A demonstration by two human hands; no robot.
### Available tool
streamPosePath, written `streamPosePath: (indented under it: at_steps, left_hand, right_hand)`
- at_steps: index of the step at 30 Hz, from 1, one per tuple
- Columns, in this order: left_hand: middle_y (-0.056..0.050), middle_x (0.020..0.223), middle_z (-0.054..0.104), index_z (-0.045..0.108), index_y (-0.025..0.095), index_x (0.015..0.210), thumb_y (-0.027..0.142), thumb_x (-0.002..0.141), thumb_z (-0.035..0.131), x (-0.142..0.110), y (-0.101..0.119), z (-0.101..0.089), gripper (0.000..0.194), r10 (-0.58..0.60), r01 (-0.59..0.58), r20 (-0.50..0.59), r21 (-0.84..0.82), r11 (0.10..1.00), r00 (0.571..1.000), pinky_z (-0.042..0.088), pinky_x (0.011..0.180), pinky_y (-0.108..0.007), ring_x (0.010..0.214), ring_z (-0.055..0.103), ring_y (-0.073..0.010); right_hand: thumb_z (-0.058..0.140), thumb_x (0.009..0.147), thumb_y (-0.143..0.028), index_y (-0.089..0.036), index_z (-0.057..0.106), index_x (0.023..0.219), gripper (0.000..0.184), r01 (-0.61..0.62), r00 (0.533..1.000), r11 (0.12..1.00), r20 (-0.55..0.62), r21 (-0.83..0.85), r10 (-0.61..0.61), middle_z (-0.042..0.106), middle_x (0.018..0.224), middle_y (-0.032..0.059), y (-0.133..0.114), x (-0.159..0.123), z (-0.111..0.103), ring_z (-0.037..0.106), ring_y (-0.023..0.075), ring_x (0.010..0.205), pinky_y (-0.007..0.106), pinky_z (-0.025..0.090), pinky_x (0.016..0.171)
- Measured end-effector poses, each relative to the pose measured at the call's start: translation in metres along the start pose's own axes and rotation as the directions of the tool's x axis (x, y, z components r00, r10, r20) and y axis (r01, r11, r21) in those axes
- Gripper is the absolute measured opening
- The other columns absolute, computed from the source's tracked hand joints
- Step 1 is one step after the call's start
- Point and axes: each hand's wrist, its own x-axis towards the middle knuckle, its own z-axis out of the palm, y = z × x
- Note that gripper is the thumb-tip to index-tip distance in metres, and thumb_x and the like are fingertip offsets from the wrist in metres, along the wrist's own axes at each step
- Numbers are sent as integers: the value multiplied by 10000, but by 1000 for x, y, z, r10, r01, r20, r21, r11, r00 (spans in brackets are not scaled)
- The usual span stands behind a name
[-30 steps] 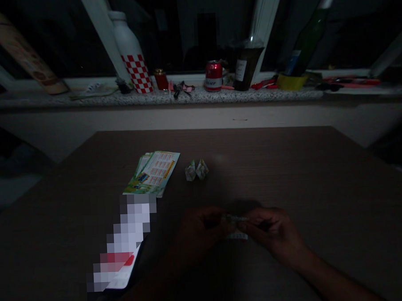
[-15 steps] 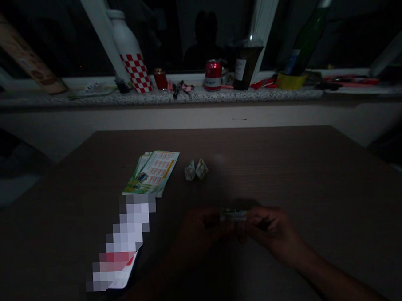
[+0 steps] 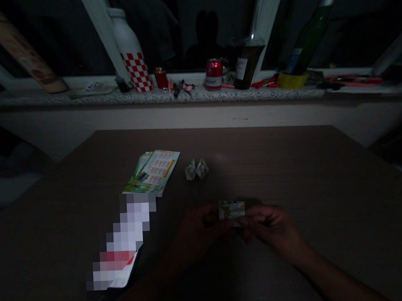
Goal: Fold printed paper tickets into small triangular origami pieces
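Note:
A small folded piece of printed paper (image 3: 231,209), green and white, is held between my two hands above the table. My left hand (image 3: 199,228) pinches its left side and lower edge, thumb in front. My right hand (image 3: 269,225) grips the right side with thumb and fingertips. Dim light hides the fingers behind the paper. Just beyond my left hand stand two small folded paper shapes (image 3: 196,170), side by side with pointed tops. To their left lies a stack of printed sheets (image 3: 155,170) in green and white.
A lit phone (image 3: 121,278), its screen blurred out, lies at left on the brown table (image 3: 288,164). Along the stone windowsill (image 3: 192,96) stand a checkered bottle (image 3: 135,67), a red can (image 3: 214,74), a dark plastic cup (image 3: 246,68) and a green bottle (image 3: 303,44).
The folded paper has tipped so that more of its printed face shows. My fingers have shifted slightly around its lower edge. The other things on the table have stayed put.

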Motion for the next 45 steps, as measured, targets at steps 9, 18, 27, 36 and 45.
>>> streamPosePath:
  at_steps: [9,18,27,36,45]
  left_hand:
    - [-31,806,720,702,186,922,309,826,615,-1,2,-3,179,186,-71,-182,503,861,965,488,651,-258,733,656,-182]
    - [-57,914,706,686,197,938,159,781,601,-2,-1,-13,183,505,-390,33,679,622,862,511,746,-293,822,656,-180]
    - [-54,951,723,723,199,953,250,720,734,-5,9,-12,238,190,-180,-60,143,973,980,513,772,-297,873,664,-207]
    - [-31,866,710,733,209,906,221,745,722,-7,9,-11,162,319,-318,34,230,920,947,493,734,-264,793,653,-174]
    - [-55,872,724,742,194,893,206,778,704,-9,8,-10,122,425,-435,96,248,866,900,506,724,-255,793,674,-176]
  right_hand:
    - [715,782,-316,-162,716,862,174,0,998,1000,-58,-29,-1,641,461,-25,4,-1,-3,549,79,391,183,442,432]
    - [744,751,-266,-232,750,850,105,173,977,984,-118,-36,-177,739,679,7,-1,-2,-5,665,121,591,200,538,553]
    - [741,753,-272,-248,761,861,113,319,940,938,-80,-139,-332,765,779,42,-8,-6,-10,702,174,668,244,575,594]
    - [748,739,-217,-274,736,990,258,449,894,874,72,-188,-443,731,994,71,-7,-8,-13,686,219,903,318,564,767]
    - [709,780,-190,-257,744,950,186,473,881,859,122,-195,-458,737,923,64,-9,-9,-9,693,206,823,304,557,716]
